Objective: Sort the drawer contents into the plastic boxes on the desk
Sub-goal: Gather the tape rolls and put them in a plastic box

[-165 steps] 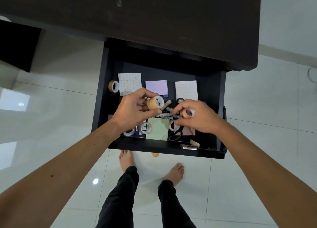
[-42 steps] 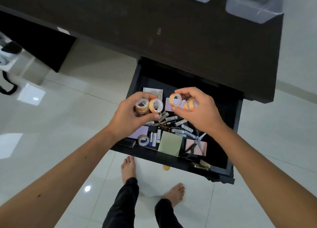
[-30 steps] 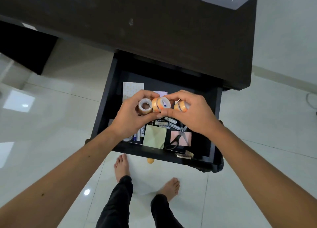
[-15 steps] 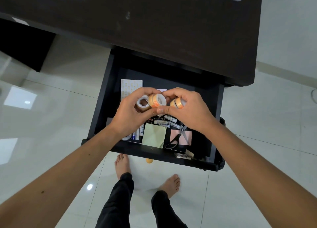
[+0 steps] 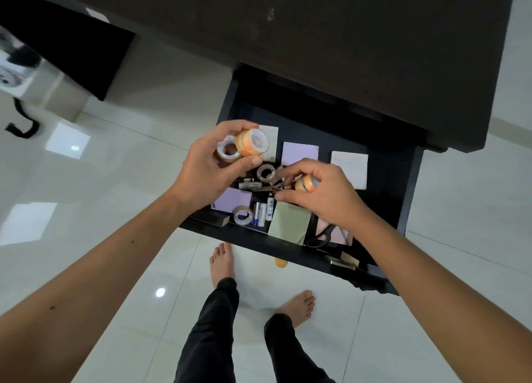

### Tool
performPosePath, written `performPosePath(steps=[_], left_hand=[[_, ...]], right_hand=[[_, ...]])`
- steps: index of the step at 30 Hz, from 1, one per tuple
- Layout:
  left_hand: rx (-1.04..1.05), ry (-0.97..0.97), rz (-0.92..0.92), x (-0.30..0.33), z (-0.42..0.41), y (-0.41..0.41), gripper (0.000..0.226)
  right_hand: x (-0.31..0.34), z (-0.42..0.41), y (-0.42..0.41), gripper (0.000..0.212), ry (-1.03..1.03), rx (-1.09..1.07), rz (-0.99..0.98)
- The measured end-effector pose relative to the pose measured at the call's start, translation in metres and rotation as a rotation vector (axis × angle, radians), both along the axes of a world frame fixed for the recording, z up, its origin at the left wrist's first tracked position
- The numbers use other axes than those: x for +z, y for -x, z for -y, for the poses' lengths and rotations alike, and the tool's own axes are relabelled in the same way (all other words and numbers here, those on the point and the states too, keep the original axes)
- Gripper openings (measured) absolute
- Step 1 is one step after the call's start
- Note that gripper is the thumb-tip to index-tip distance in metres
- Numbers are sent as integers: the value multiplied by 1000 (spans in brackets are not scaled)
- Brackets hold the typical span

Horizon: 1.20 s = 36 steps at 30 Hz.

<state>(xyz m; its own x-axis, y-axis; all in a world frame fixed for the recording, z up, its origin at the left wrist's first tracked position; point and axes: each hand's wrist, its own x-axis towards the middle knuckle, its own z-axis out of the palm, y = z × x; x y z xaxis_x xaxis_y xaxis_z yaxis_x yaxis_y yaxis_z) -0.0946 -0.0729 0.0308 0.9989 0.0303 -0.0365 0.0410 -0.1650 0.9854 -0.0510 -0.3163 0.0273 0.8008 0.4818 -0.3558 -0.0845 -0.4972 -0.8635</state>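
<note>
Collecting tape rolls before a trip to the boxes, by the look of it; left hand [image 5: 205, 168] grips a stack of tape rolls [image 5: 244, 145] between thumb underneath and fingers over the top, held up above the left side of the drawer [image 5: 403, 186], probably so it is out of the way while the other hand digs; right hand [image 5: 322, 194] is down low over the middle of the drawer, fingers curled round a small orange tape roll [image 5: 306, 184], thumb and fingertips close to the batteries [image 5: 263, 213]; cannot tell if it is pinching anything else. Still in the drawer: a loose tape roll [image 5: 266, 173] between the hands, another tape roll [image 5: 242, 215] at the front edge beside the batteries, sticky note pads [image 5: 299, 154] along the back, a green pad [image 5: 289, 222], scissors [image 5: 325, 238] partly under the right wrist. Plastic boxes are not in view, only the dark desk [image 5: 345, 42] top above; sorting looks early, most items still in place.
</note>
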Motion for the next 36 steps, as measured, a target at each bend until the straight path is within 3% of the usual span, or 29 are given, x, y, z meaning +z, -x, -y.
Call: performPosePath(steps=[8, 12, 19, 22, 29, 36], left_hand=[[14, 13, -27, -4, -26, 12, 47], [18, 31, -43, -5, -29, 16, 48], [-2, 55, -67, -8, -30, 17, 48], [-5, 56, -69, -7, -29, 16, 49], [-15, 94, -71, -7, -28, 17, 48], [-30, 109, -85, -7, -27, 18, 48]], right_hand=[[-53, -41, 27, 47, 188, 400, 202], [-60, -51, 34, 44, 250, 467, 291], [-55, -57, 38, 15, 209, 419, 333], [-51, -53, 35, 13, 204, 369, 277], [-41, -37, 10, 13, 147, -55, 271], [-49, -43, -4, 19, 247, -55, 354]])
